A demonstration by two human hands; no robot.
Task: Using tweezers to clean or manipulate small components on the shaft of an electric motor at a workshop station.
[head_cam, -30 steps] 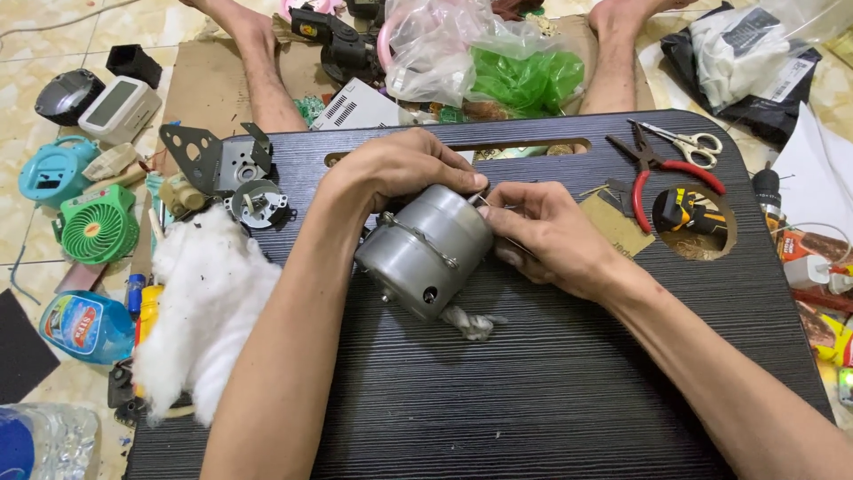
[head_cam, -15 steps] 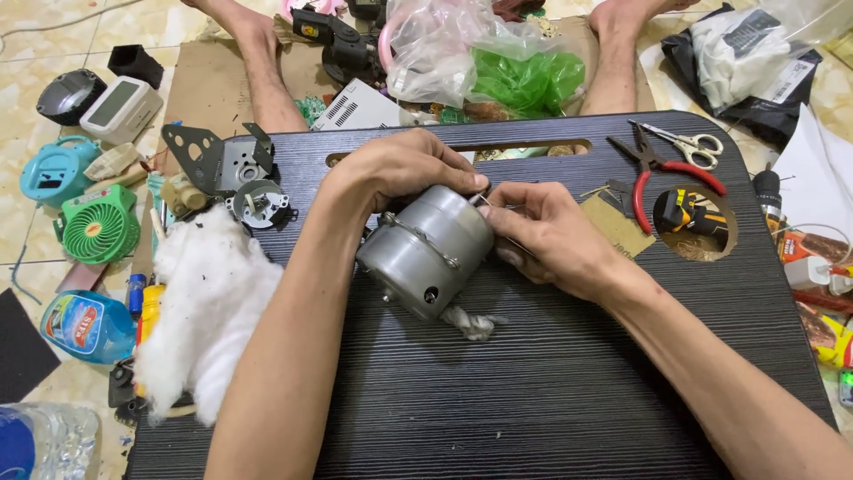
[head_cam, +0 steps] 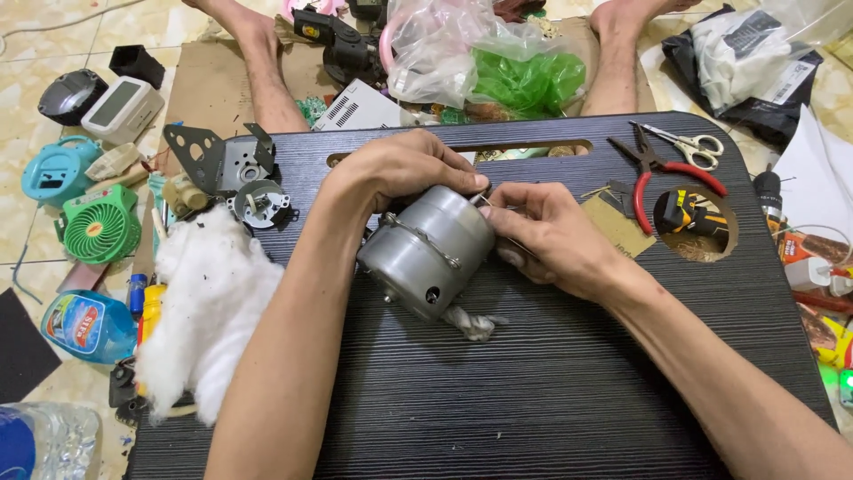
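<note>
Our left hand (head_cam: 400,169) clasping the far end of the grey cylindrical metal motor (head_cam: 428,252), our right hand (head_cam: 546,236) pinching at its rim, motor resting mid-way on the black ribbed lap table (head_cam: 551,391), white cotton wad (head_cam: 209,307) well left.

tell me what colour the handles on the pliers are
Red. The pliers lie on the black lap table, clearest in the head view, beyond the right hand.

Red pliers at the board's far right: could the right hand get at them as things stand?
Probably yes. The pliers lie in the open on the board, just beyond the right hand, with only a card scrap between. But that hand is busy at the motor and would have to let go.
</note>
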